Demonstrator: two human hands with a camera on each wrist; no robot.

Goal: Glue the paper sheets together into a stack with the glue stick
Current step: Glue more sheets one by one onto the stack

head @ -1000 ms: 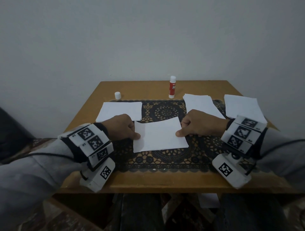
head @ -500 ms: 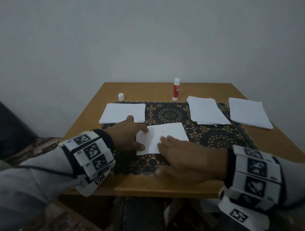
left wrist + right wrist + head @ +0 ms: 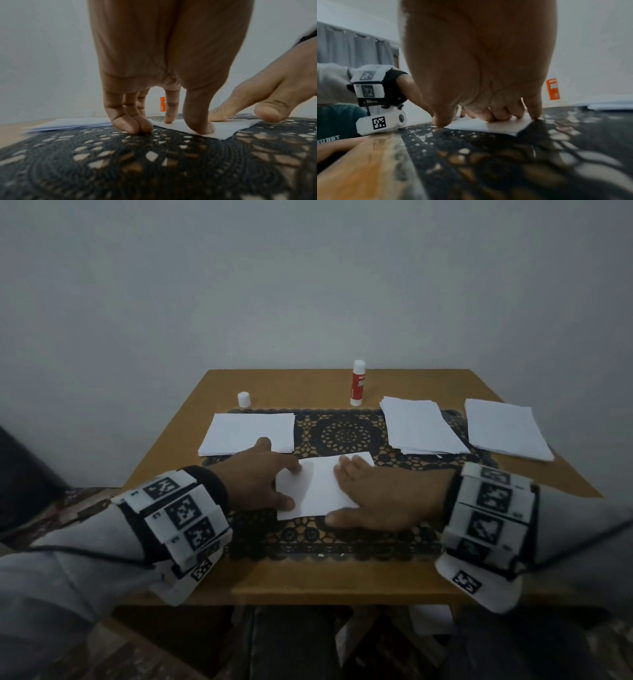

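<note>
Left hand and right hand flat, fingers straight, pressing paper sheet onto lace mat; glue stick upright beyond mat.

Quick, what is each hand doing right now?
Left hand: open, fingers pressing the white paper sheet on the dark lace mat.
Right hand: open, flat on the same sheet.

matt white paper sheet on a black lace mat over smooth wooden table.
</note>
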